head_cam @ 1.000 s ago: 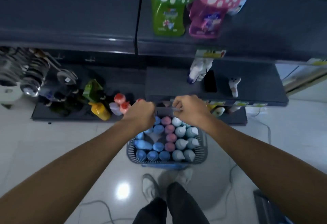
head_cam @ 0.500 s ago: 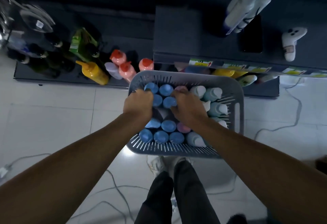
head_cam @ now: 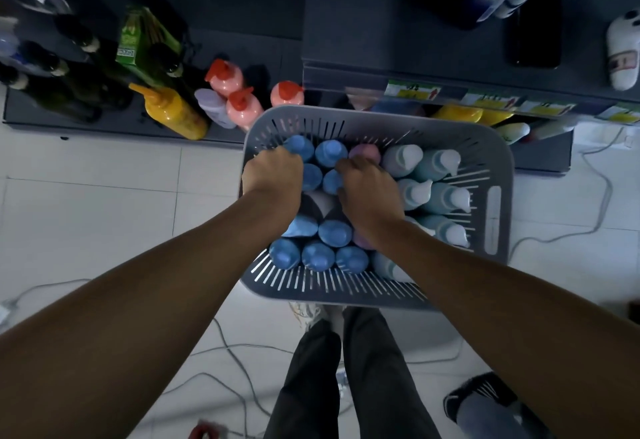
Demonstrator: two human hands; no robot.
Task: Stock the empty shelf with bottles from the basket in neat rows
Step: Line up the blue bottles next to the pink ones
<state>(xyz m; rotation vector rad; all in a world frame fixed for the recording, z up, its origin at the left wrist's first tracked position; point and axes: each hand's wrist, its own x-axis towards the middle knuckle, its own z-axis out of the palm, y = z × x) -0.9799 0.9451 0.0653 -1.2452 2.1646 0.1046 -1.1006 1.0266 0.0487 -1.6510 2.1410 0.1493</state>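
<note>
A grey slatted basket (head_cam: pixel 491 175) stands on the floor in front of the shelves, packed with upright bottles: blue-capped ones (head_cam: pixel 330 152) on the left, pink ones (head_cam: pixel 365 152) in the middle, teal ones with white caps (head_cam: pixel 440 164) on the right. Both hands are down inside it. My left hand (head_cam: pixel 273 175) curls over a blue-capped bottle at the basket's far left. My right hand (head_cam: pixel 367 189) curls over bottles in the middle column; which bottle it grips is hidden. The dark shelf (head_cam: pixel 398 22) above the basket is mostly bare.
The low shelf at left holds pink bottles with red caps (head_cam: pixel 242 109), a yellow squeeze bottle (head_cam: pixel 173 112), dark glass bottles (head_cam: pixel 52 92) and a green carton (head_cam: pixel 138 40). Cables (head_cam: pixel 602 203) run over the white tiles. A black shoe (head_cam: pixel 481 400) is at lower right.
One second ago both hands held the basket's handle in front of the shelves. The view has tilted down and closed in, and both hands have gone down onto the bottle tops.
</note>
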